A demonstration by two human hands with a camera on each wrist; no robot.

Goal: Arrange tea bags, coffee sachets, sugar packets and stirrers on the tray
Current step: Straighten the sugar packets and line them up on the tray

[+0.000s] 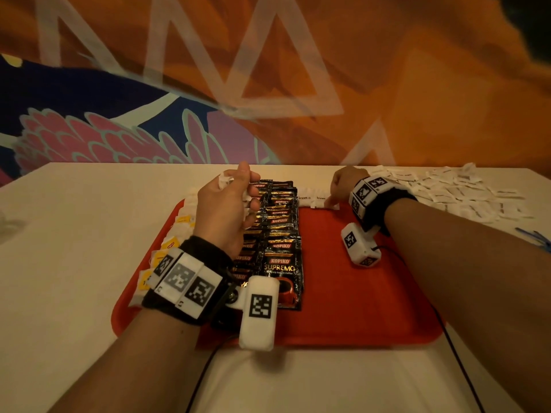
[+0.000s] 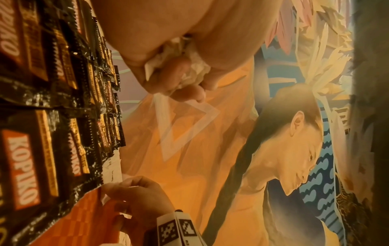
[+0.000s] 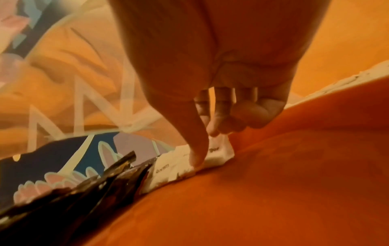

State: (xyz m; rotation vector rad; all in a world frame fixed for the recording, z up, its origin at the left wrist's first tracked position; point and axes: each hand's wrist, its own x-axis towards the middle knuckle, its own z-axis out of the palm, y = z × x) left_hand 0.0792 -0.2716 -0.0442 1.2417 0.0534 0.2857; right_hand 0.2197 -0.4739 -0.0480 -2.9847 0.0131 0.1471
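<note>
A red tray (image 1: 343,293) lies on the white table. Black coffee sachets (image 1: 280,234) run in overlapping rows down its middle, and yellow-tagged tea bags (image 1: 176,231) line its left edge. My left hand (image 1: 235,198) hovers above the sachets, gripping a bunch of white sugar packets (image 2: 189,66). At the tray's far edge my right hand (image 1: 340,189) pinches a white brown-sugar packet (image 3: 219,151) between thumb and fingertips, at the right end of a short row of such packets (image 1: 313,198) beside the sachets.
Many loose white sugar packets (image 1: 453,192) are scattered over the table at the far right. Blue stirrers (image 1: 536,236) lie at the right edge. A painted wall rises just behind the table. The tray's right half is bare red.
</note>
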